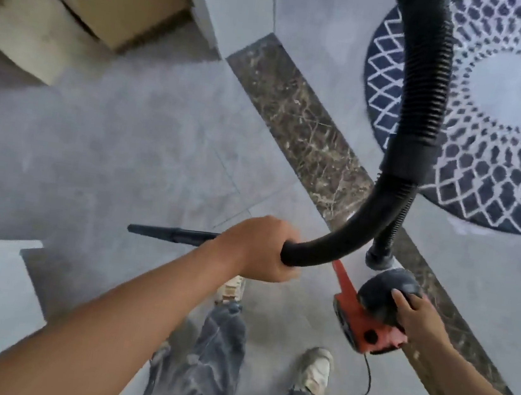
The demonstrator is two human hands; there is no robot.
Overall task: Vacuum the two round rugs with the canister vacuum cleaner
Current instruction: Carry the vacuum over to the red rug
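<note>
Left hand: my left hand (259,247) is clamped round the hose (426,86); the nozzle (161,232) points out over bare floor
Right hand: my right hand (416,314) curls over the black dome of the vacuum cleaner (364,327), holding it
Progress: I judge the cleaning not yet begun here; the nozzle is well apart from the rug (512,114); the second rug is out of sight
Floor: grey tiles (110,144); a dark marble strip (311,131) beside the rug
Room: cardboard boxes (79,1) far left; cord (363,386) trailing
</note>
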